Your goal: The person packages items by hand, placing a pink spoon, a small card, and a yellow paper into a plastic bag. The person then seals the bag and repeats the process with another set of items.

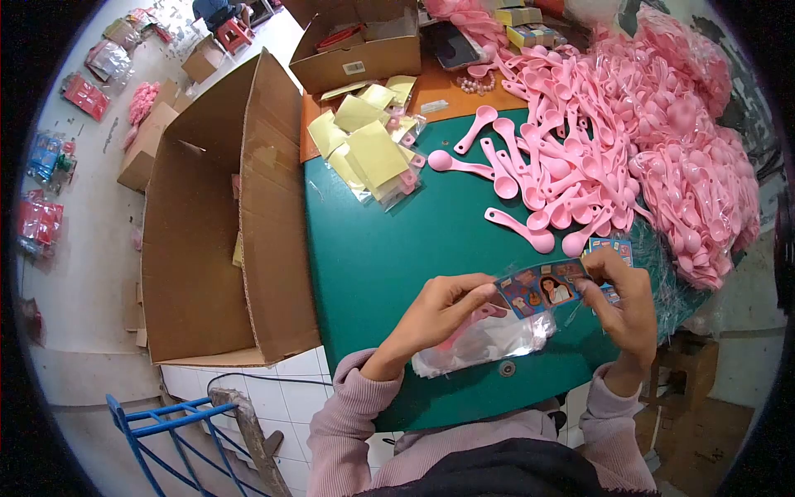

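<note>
Pink spoons (546, 178), teal green table (397, 248), pale yellow packets (368, 153), blue illustrated card (542, 288), brown cardboard box (219, 224)

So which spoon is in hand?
The spoon pinched in the left hand, below the card that the right hand holds; the rest lie on the table.

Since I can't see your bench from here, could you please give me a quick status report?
Left hand and right hand both pinch the printed card. Pink spoon under left hand. Clear bags below, nothing blocking.
</note>
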A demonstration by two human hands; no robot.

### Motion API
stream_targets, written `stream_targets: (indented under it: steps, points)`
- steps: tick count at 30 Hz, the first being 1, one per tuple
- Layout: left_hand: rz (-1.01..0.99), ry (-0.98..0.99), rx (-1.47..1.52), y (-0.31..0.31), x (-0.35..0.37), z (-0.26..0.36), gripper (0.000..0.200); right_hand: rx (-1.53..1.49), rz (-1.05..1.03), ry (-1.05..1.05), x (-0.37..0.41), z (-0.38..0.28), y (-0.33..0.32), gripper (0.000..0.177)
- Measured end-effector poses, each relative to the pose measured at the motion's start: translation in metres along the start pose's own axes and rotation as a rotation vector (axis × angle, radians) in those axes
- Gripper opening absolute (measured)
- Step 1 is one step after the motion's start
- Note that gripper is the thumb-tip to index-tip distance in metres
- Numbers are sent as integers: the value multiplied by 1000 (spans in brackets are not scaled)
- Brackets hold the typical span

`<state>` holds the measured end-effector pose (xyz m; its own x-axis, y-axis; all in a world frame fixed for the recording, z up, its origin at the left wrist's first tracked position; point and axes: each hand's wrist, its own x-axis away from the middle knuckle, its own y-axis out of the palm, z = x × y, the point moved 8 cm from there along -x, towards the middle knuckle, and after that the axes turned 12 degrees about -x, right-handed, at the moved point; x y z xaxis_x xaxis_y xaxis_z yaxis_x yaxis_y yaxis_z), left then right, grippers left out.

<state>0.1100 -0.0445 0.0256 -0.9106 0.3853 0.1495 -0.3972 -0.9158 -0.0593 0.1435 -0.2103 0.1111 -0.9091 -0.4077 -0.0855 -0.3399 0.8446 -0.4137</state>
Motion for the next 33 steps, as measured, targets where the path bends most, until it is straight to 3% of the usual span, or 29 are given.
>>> stream_targets:
  steps: [2,4,5,7,8,12,15,16,18,19,21,22,29,32,33]
  points:
    - [8,33,-63,4,0,-1,29,42,-32,-12,-1,-3,2,12]
    - [-47,19,-176,9,1,6,29,31,-302,-4,0,0,26,14]
    - [-47,20,-178,12,2,9,29,30,-301,-5,-1,1,31,14]
    - [-40,38,-204,18,5,11,38,206,-541,-58,5,6,60,19]
    - [-82,98,-415,19,6,15,54,364,-579,-154,9,9,66,23]
    - [-66,23,-460,23,9,11,71,188,-479,-314,2,-5,69,22]
    - [24,34,-445,16,12,14,68,103,-513,-318,1,-1,72,17]
    - [27,36,-446,10,12,14,68,13,-487,-221,-5,4,67,16]
    - [-158,-34,-455,0,14,4,67,-143,-362,-17,-13,20,53,16]
    - [-158,-33,-457,-11,14,-3,67,-143,-361,-18,-13,23,51,16]
    - [-140,97,-243,-28,12,-11,64,-247,-177,238,-17,47,35,19]
    - [-115,27,13,-32,12,-19,64,-326,-190,284,-17,51,37,18]
    - [-88,-56,-20,-31,13,-18,58,-449,-303,322,-18,58,48,14]
    - [-86,-78,-71,-29,13,-21,57,-252,-254,208,-31,46,50,12]
    - [30,-41,-150,-37,12,-23,56,-188,-177,115,-37,37,47,13]
